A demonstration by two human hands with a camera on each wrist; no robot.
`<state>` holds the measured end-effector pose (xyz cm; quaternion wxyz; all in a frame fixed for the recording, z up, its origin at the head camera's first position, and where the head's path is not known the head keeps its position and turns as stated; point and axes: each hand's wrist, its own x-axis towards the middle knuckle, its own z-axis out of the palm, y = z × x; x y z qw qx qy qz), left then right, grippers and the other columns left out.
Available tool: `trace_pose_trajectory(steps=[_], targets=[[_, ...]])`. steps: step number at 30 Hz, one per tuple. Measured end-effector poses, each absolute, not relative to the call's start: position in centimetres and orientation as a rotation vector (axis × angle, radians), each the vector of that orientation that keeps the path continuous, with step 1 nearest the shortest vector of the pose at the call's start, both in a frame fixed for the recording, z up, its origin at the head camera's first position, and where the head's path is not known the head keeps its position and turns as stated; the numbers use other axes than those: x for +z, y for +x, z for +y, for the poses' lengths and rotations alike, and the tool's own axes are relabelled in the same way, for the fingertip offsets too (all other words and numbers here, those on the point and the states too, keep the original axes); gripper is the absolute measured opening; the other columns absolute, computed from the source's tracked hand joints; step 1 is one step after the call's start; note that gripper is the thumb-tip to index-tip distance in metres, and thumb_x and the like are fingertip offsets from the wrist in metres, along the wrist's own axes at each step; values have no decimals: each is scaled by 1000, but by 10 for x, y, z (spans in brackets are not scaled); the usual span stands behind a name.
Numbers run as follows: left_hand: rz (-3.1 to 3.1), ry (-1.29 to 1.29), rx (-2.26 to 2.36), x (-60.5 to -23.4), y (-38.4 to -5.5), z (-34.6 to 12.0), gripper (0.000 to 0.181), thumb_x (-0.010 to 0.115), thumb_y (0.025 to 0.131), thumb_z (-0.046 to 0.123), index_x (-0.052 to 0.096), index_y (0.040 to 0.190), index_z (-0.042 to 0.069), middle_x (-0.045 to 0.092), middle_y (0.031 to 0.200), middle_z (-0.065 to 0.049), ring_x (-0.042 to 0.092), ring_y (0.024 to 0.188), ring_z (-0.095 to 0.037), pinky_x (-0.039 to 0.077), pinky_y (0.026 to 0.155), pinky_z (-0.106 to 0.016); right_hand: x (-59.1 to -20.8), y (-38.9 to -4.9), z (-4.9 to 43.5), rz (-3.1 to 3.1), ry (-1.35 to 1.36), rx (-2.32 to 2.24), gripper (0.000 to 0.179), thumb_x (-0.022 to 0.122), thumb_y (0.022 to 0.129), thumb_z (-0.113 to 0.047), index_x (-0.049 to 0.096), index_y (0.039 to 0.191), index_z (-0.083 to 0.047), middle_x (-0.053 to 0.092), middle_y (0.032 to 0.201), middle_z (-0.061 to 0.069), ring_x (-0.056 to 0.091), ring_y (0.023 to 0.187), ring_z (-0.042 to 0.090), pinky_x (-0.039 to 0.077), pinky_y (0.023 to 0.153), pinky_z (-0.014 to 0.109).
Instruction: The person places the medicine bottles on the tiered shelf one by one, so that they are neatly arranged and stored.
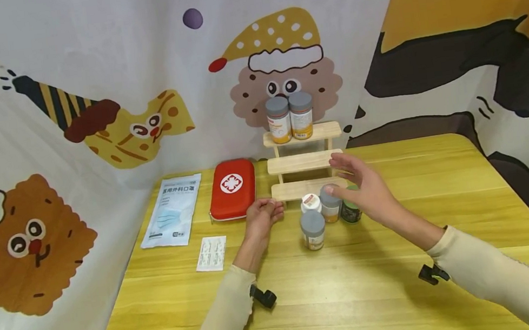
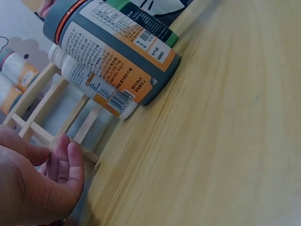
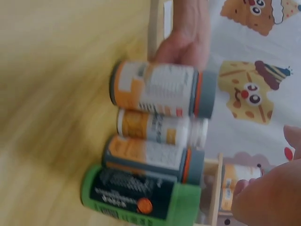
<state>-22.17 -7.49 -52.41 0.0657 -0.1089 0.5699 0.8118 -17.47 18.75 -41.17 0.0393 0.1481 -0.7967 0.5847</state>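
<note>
A three-tier wooden rack [image 1: 299,162] stands at the back of the table. Two grey-capped supplement bottles, left [image 1: 279,125] and right [image 1: 302,120], sit on its top shelf. In front of the bottom shelf cluster a grey-capped bottle [image 1: 313,233], a white-capped bottle [image 1: 310,203], another grey-capped bottle [image 1: 331,210] and a green-lidded dark bottle [image 3: 127,193]. My left hand [image 1: 261,221], fingers loosely bent and holding nothing, is at the rack's lower left end. Over the clustered bottles, my right hand [image 1: 369,188] has its thumb and fingers spread apart, nothing between them.
Left of the rack lies a red first-aid case [image 1: 233,189] with a white cross emblem. Farther left is a blue-and-white face mask packet [image 1: 172,211], with a small white printed packet [image 1: 211,254] below it. A cartoon-printed curtain [image 1: 131,27] hangs behind the table.
</note>
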Motion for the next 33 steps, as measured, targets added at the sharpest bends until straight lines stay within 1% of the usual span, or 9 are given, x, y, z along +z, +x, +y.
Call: trace_pose_trajectory(steps=[4, 6, 9, 12, 16, 19, 23, 29, 33], targets=[[1721, -347, 2445, -523, -222, -75, 6, 57, 106, 1, 58, 111, -3, 76, 93, -11, 74, 82, -15, 67, 81, -29, -420, -157, 179, -2438, 440, 1806, 64, 80, 95, -11, 50, 151, -6, 59, 146, 15, 55, 136, 31, 51, 115, 25], [1726, -359, 2442, -521, -222, -77, 7, 57, 107, 1, 58, 112, -3, 75, 95, -12, 74, 83, -15, 67, 81, -28, -425, -151, 174, -2433, 429, 1836, 63, 82, 93, -13, 52, 149, -8, 60, 143, 15, 57, 133, 31, 52, 113, 28], [1733, -366, 2436, -519, -222, -78, 7, 57, 107, 1, 58, 112, -3, 75, 97, -12, 73, 85, -15, 66, 81, -27, -434, -143, 168, -2430, 431, 1883, 63, 82, 93, -13, 52, 148, -7, 60, 143, 18, 58, 131, 34, 54, 113, 34], [1738, -362, 2430, -519, -221, -78, 8, 57, 107, 2, 58, 113, -3, 75, 97, -12, 73, 86, -16, 67, 85, -30, -443, -136, 164, -2436, 433, 1890, 64, 83, 92, -12, 52, 147, -4, 60, 142, 20, 59, 130, 37, 55, 113, 35], [1728, -345, 2419, -522, -220, -76, 10, 57, 107, 3, 58, 114, -4, 76, 101, -14, 73, 87, -16, 67, 90, -33, -455, -128, 161, -2467, 408, 1810, 64, 85, 90, -12, 54, 145, -4, 65, 138, 17, 63, 125, 32, 56, 111, 32], [1726, -341, 2422, -524, -220, -75, 11, 58, 107, 3, 58, 114, -4, 76, 105, -20, 74, 87, -17, 67, 90, -34, -464, -124, 156, -2478, 400, 1760, 66, 88, 87, -12, 56, 144, -5, 66, 135, 14, 65, 121, 28, 56, 109, 29], [1733, -350, 2432, -524, -220, -75, 11, 58, 106, 2, 58, 115, -5, 76, 108, -22, 75, 89, -19, 67, 92, -38, -473, -121, 150, -2467, 409, 1705, 67, 90, 83, -8, 56, 141, -4, 65, 136, 12, 65, 119, 26, 58, 108, 34], [1729, -355, 2437, -523, -218, -76, 11, 58, 106, 3, 58, 115, -5, 76, 101, -15, 75, 89, -19, 67, 90, -36, -479, -120, 139, -2464, 341, 1653, 67, 91, 82, -7, 55, 139, -2, 63, 135, 15, 66, 119, 30, 58, 106, 51], [1730, -342, 2434, -523, -218, -75, 12, 59, 106, 3, 58, 116, -5, 76, 106, -20, 75, 91, -20, 67, 88, -33, -480, -120, 136, -2509, 282, 1617, 69, 93, 79, -8, 55, 137, -3, 62, 134, 14, 65, 118, 30, 58, 105, 55]])
